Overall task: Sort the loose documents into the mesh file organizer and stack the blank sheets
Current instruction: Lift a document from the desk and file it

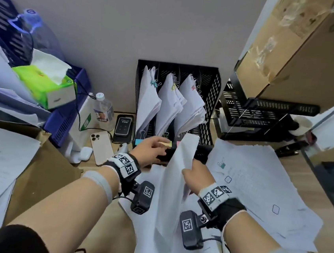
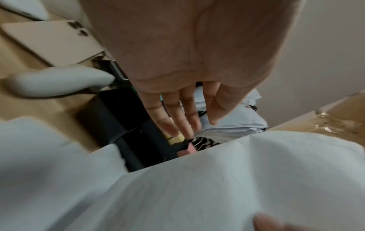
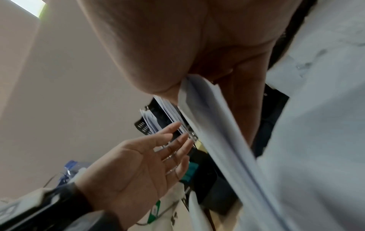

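The black mesh file organizer (image 1: 211, 85) looks like perforated matt metal. Thin matt white paper sheets (image 1: 180, 165) beside it show creases. The tan desk surface (image 1: 98, 224) under them looks like smooth wood laminate; the brown box (image 1: 305, 58) above is matt cardboard with glossy tape.

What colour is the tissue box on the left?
Bright green tissue box with a white end, clearest in the head view.

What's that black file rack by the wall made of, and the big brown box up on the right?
The file rack looks like metal mesh with a matte black coating: its walls show a fine diamond grid you can see through. It could be plastic; the picture cannot settle that. The brown box looks like plain cardboard, dull and fibrous, with shiny clear tape wrinkled along its seam.
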A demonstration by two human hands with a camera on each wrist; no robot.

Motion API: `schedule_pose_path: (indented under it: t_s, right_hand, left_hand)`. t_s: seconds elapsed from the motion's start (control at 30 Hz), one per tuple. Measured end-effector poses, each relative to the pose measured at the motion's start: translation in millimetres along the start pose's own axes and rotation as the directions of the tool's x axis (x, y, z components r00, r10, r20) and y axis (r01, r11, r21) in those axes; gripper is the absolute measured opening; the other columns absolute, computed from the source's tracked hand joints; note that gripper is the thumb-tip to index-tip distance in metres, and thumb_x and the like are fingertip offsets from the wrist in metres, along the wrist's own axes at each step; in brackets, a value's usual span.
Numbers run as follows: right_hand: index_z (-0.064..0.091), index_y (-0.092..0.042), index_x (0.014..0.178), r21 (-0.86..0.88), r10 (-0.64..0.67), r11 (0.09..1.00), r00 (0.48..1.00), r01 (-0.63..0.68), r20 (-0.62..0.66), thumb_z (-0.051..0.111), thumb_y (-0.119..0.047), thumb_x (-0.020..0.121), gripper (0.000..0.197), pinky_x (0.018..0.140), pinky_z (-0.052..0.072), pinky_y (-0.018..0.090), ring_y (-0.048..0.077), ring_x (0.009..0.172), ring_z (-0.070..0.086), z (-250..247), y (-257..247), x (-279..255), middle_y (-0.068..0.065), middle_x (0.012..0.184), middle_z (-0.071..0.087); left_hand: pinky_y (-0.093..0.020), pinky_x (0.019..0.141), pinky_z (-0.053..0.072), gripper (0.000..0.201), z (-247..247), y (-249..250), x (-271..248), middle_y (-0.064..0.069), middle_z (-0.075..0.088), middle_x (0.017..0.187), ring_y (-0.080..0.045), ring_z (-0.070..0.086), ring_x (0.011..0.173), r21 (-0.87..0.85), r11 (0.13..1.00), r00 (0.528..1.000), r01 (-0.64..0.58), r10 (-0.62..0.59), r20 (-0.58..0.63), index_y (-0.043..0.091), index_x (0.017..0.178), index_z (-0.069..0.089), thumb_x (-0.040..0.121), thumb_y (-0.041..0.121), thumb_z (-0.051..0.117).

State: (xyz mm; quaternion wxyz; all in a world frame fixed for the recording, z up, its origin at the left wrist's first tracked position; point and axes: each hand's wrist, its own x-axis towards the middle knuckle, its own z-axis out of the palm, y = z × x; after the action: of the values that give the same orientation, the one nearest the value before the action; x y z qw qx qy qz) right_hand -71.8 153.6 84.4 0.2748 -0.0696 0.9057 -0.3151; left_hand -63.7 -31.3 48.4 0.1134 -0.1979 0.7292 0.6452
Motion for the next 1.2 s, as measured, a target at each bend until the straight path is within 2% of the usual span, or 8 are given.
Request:
schedule_pose_path:
  t_s: [0.2, 0.3, 0.37, 0.53, 0.7, 0.9, 1.13, 1.2]
  right_hand:
    - [0.061, -0.008, 0.116, 0.041, -0.068, 0.996, 0.98, 0.078, -0.187, 0.048, -0.017, 0.088, 0.032, 0.092, 0.05, 0.039, 0.034, 0.107, 0.061, -44.7, -11.3, -10.3, 0.013, 0.116, 0.067]
    - [0.061, -0.011, 0.12, 0.055, -0.112, 0.99, 0.962, 0.129, -0.247, 0.049, -0.019, 0.089, 0.034, 0.091, 0.05, 0.036, 0.03, 0.109, 0.061, -63.2, -19.3, -16.0, 0.009, 0.116, 0.067]
    - [0.057, -0.014, 0.128, 0.046, -0.152, 0.984, 0.95, 0.171, -0.271, 0.05, -0.016, 0.093, 0.036, 0.087, 0.043, 0.029, 0.024, 0.113, 0.058, -74.6, -24.3, -17.1, 0.002, 0.118, 0.065]
    - [0.062, -0.011, 0.123, -0.007, -0.266, 0.962, 0.929, 0.274, -0.255, 0.051, -0.019, 0.095, 0.031, 0.089, 0.045, 0.029, 0.025, 0.112, 0.06, -100.9, -45.3, -5.7, 0.005, 0.12, 0.067]
    - [0.059, -0.01, 0.123, -0.104, -0.351, 0.936, 0.895, 0.335, -0.275, 0.049, -0.018, 0.093, 0.033, 0.096, 0.047, 0.037, 0.033, 0.114, 0.059, -117.4, -77.7, 25.6, 0.012, 0.123, 0.065]
    - [0.052, -0.01, 0.13, -0.149, -0.422, 0.906, 0.859, 0.395, -0.288, 0.043, -0.009, 0.092, 0.039, 0.089, 0.041, 0.031, 0.037, 0.115, 0.056, -132.6, -113.9, 61.5, 0.018, 0.126, 0.061]
    - [0.035, -0.008, 0.143, -0.085, -0.451, 0.887, 0.811, 0.454, -0.373, 0.042, -0.008, 0.095, 0.049, 0.077, 0.038, 0.025, 0.038, 0.108, 0.059, -115.8, -127.8, 99.9, 0.021, 0.121, 0.061]
    - [0.037, -0.007, 0.139, -0.081, -0.485, 0.871, 0.82, 0.485, -0.303, 0.047, -0.012, 0.092, 0.048, 0.083, 0.04, 0.025, 0.035, 0.108, 0.057, -96.4, -123.1, 114.6, 0.021, 0.122, 0.058]
  left_hand:
    - [-0.011, 0.046, 0.041, 0.06, -9.0, 51.4, 34.8, -0.008, 0.058, 0.097, -0.013, 0.047, 0.059, 0.321, 0.938, 0.991, -0.131, 0.113, 0.076, 0.02, 0.149, 0.047, 0.095, -0.006, 0.042]
    - [-0.027, 0.083, 0.055, 0.068, -2.7, 61.2, 36.6, -0.02, 0.064, 0.123, -0.037, 0.065, 0.103, 0.456, 0.883, 0.99, -0.114, 0.063, 0.125, 0.017, 0.157, 0.029, 0.095, -0.006, 0.039]
    - [-0.039, 0.104, 0.044, 0.072, -1.4, 62.1, 33.4, -0.025, 0.047, 0.149, -0.044, 0.049, 0.133, 0.479, 0.873, 0.993, -0.091, 0.042, 0.112, 0.018, 0.16, 0.016, 0.097, -0.004, 0.041]
    - [-0.047, 0.1, 0.052, 0.085, -12.9, 47.2, 38.7, -0.028, 0.047, 0.147, -0.041, 0.06, 0.121, 0.251, 0.968, 0.993, -0.017, 0.045, -0.108, 0.023, 0.161, 0.003, 0.095, -0.001, 0.052]
    - [-0.047, 0.09, 0.056, 0.09, -21.8, 43.3, 42.9, 0.006, 0.052, 0.094, -0.014, 0.056, 0.078, 0.091, 0.995, 0.993, 0.033, -0.023, -0.113, 0.039, 0.157, 0.005, 0.094, -0.006, 0.051]
    - [-0.032, 0.075, 0.053, 0.095, -18.0, 57.4, 26.7, -0.016, 0.03, 0.16, -0.024, 0.053, 0.127, 0.074, 0.997, 0.996, 0.016, -0.009, -0.092, 0.04, 0.158, -0.007, 0.096, -0.004, 0.05]
    - [-0.027, 0.074, 0.058, 0.09, -10.4, 53.6, 29.9, -0.01, 0.03, 0.161, -0.023, 0.045, 0.138, 0.063, 0.998, 0.989, 0.005, 0.005, -0.148, 0.034, 0.16, 0.003, 0.094, -0.004, 0.052]
    - [-0.039, 0.087, 0.059, 0.085, -8.6, 52.2, 31.7, -0.011, 0.044, 0.147, -0.022, 0.054, 0.119, 0.057, 0.998, 0.987, 0.033, -0.024, -0.158, 0.032, 0.16, 0.011, 0.095, 0.0, 0.054]
